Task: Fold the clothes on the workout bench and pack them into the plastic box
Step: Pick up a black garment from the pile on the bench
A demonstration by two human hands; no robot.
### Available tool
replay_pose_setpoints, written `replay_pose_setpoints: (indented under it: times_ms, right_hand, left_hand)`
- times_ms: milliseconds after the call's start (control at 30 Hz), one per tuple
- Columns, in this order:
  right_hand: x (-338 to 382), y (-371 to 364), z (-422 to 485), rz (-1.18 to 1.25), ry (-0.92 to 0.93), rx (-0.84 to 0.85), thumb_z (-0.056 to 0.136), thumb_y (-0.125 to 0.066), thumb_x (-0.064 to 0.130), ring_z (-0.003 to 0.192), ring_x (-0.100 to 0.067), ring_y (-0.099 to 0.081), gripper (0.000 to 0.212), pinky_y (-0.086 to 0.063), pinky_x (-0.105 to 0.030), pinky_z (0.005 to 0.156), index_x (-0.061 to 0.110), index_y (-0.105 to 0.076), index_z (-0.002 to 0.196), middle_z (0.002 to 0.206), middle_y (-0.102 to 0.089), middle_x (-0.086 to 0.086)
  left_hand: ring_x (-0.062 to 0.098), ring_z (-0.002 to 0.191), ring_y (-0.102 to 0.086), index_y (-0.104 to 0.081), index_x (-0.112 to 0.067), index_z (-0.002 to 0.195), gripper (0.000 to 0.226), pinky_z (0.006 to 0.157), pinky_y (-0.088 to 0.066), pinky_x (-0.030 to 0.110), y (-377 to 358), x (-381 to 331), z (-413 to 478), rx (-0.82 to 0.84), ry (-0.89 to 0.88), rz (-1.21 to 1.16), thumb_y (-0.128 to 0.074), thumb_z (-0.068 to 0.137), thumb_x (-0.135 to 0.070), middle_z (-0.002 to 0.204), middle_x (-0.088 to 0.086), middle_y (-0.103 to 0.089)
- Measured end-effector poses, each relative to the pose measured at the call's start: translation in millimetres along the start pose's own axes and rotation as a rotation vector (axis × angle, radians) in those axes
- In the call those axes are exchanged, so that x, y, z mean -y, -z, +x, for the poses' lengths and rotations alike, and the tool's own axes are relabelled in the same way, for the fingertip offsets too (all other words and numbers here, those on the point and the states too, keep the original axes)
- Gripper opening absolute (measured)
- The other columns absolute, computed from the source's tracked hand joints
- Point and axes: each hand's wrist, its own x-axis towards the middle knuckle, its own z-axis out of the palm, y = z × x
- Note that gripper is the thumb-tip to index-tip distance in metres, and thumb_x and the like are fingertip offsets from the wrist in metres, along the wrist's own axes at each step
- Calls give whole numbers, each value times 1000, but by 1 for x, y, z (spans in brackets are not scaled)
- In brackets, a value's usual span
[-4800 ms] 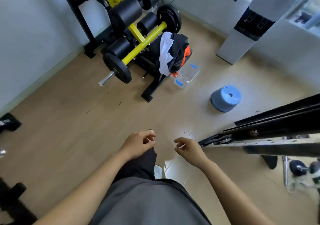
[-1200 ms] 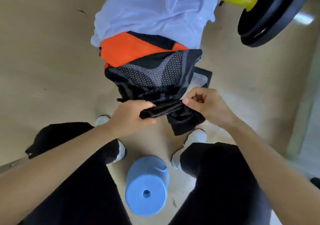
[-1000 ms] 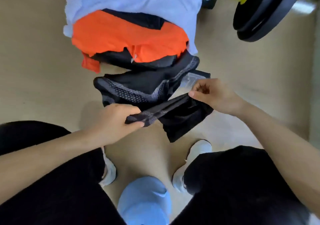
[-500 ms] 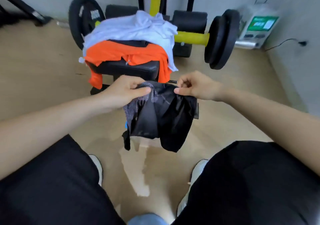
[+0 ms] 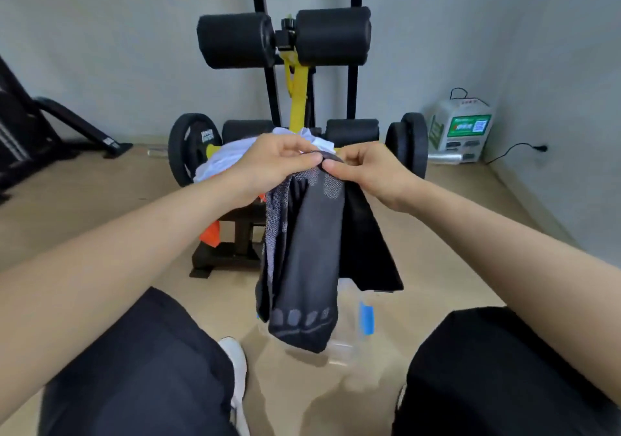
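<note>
A black and grey patterned garment (image 5: 307,257) hangs down in front of me, lifted off the workout bench (image 5: 235,230). My left hand (image 5: 268,163) and my right hand (image 5: 366,170) pinch its top edge close together, thumbs almost touching. Behind my hands a white garment (image 5: 223,158) and an orange one (image 5: 210,235) lie on the bench. The clear plastic box (image 5: 349,328) with blue clips sits on the floor below the hanging garment, mostly hidden by it.
Black foam rollers (image 5: 284,40) on a yellow post rise behind the bench. Weight plates (image 5: 190,148) flank it left and right (image 5: 408,143). A white and green device (image 5: 462,129) stands by the right wall. My knees and a white shoe (image 5: 235,365) fill the foreground.
My hands have raised the black garment higher and drawn together at its top, so it now hangs long and narrow. The view tilted up toward the wall.
</note>
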Motion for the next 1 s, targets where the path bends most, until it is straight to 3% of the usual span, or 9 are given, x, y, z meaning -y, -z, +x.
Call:
replay_pose_setpoints:
  times_ms: [133, 233, 333, 467, 633, 700, 767, 867, 1000]
  right_hand:
    - [-4, 17, 11, 60, -4, -142, 91, -69, 16, 73, -16, -55, 17, -45, -31, 75, 4, -65, 79, 77, -63, -8]
    - [-28, 33, 18, 90, -35, -234, 91, -70, 16, 73, -18, -58, 19, -47, -31, 72, 0, -65, 81, 81, -65, -11]
    - [-61, 51, 18, 49, -121, -273, 90, -70, 19, 76, -21, -54, 33, -43, -33, 74, -12, -60, 89, 83, -61, -14]
    - [-105, 67, 14, -116, -271, -200, 92, -68, 25, 74, -18, -47, 34, -37, -32, 72, -9, -62, 89, 78, -55, -10]
    - [-108, 64, 23, -146, -357, 16, 86, -75, 17, 85, -18, -63, 15, -49, -39, 89, 5, -68, 91, 92, -71, -16]
    - [-98, 53, 28, -102, -334, 84, 78, -82, 23, 91, -21, -63, 32, -48, -45, 97, 6, -69, 102, 104, -68, -25]
    - [-89, 41, 32, -40, -296, 103, 75, -83, 30, 87, -17, -61, 41, -50, -35, 86, 13, -69, 110, 96, -66, -19]
    - [-84, 26, 38, -26, -226, 69, 84, -76, 23, 80, -12, -60, 26, -50, -25, 76, 11, -71, 106, 88, -66, -7]
    - [-78, 17, 43, -28, -187, -47, 89, -69, 9, 71, -4, -60, 10, -49, -18, 74, -1, -69, 89, 77, -68, 3]
  left_hand:
    - [2, 86, -70, -73, -15, 98, 16, 80, -52, 18, -6, 33, 6, 196, 65, 130, -79, 83, -10, 92, -9, -77]
    - [-1, 75, -64, -73, -12, 84, 9, 75, -48, 21, -16, 73, 15, 268, 84, 259, -81, 82, -14, 82, -13, -75]
    - [12, 86, -69, -73, -2, 101, 21, 82, -53, 28, -18, 97, 25, 255, 143, 181, -78, 85, -15, 98, 1, -77]
    - [3, 68, -62, -70, 5, 103, 20, 57, -44, 11, -24, 109, 36, 214, 143, 87, -69, 93, -12, 91, 11, -75]
    - [19, 96, -71, -74, -5, 108, 17, 96, -53, 38, -22, 110, 53, 124, 70, -10, -63, 97, -12, 101, 11, -78]
    - [23, 99, -70, -73, 0, 109, 19, 100, -51, 41, -21, 106, 57, 104, 43, -36, -62, 97, -11, 104, 14, -76]
    - [24, 98, -70, -72, 1, 109, 20, 99, -51, 43, -22, 102, 57, 110, 28, -41, -62, 97, -12, 105, 17, -76]
    - [17, 90, -69, -72, 0, 106, 18, 94, -53, 36, -18, 102, 56, 84, 31, -53, -65, 95, -13, 99, 14, -77]
    - [1, 75, -64, -72, -15, 96, 9, 77, -49, 13, -9, 109, 51, 168, 12, 41, -73, 89, -11, 79, -9, -74]
